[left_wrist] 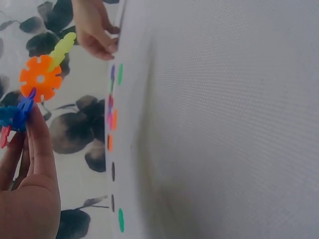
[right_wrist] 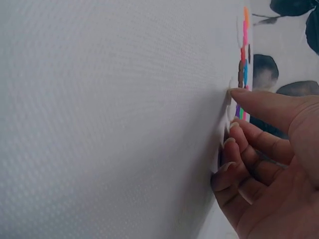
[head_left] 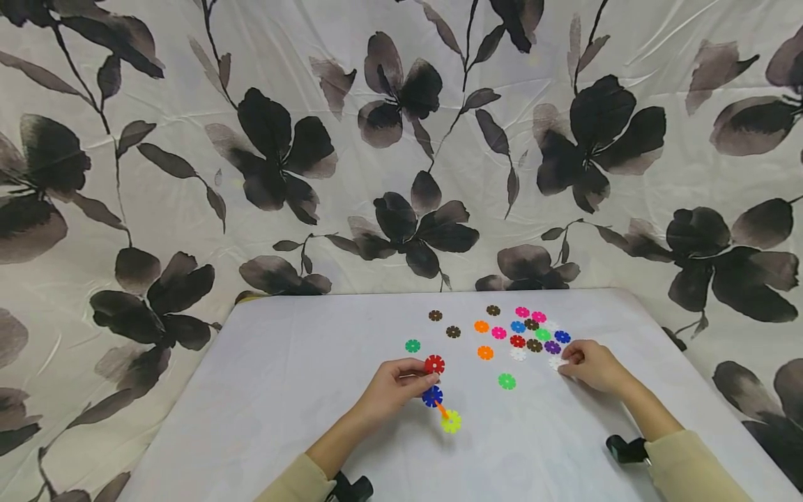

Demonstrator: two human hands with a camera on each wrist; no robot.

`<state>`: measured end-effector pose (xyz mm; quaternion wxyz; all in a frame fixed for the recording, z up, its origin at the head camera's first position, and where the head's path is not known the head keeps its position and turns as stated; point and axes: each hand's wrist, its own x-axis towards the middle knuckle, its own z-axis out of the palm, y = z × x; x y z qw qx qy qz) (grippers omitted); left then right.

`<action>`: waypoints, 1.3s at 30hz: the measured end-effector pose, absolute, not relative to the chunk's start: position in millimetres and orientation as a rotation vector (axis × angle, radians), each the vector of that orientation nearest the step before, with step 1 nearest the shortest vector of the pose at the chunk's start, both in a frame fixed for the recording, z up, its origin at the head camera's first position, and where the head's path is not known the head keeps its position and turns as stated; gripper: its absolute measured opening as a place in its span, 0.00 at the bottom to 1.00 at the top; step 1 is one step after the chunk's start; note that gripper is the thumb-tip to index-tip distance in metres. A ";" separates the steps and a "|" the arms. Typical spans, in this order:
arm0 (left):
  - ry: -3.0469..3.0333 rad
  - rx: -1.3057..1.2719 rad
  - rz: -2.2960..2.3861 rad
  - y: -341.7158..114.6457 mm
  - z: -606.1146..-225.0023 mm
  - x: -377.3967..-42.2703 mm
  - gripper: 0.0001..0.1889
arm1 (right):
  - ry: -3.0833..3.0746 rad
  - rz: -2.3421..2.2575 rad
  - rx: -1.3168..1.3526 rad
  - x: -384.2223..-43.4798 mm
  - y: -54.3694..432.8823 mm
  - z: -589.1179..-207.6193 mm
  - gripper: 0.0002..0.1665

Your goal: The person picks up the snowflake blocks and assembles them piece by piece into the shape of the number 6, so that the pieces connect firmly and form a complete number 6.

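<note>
At left, the left hand (head_left: 395,382) pinches a joined chain of notched discs (head_left: 431,397) between thumb and fingers above the tabletop (head_left: 251,390); loose coloured discs (head_left: 517,341) lie scattered beyond and rightward; farthest right, the right hand (head_left: 597,367), of the two hands, meets a white disc (head_left: 555,362), fingers partly curled, grip unclear.

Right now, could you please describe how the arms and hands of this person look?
Plain beige fabric sleeves end before the wrists. A black, rounded device shows beside each sleeve. The left hand and right hand are bare, no gloves or rings visible.
</note>
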<state>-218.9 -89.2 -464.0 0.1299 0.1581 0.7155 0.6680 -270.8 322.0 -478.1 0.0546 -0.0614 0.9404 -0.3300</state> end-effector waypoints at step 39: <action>2.088 0.449 1.922 -86.8 -461.7 -215.7 0.16 | 2.685 -1.250 -0.804 -252.7 234.7 -432.9 0.07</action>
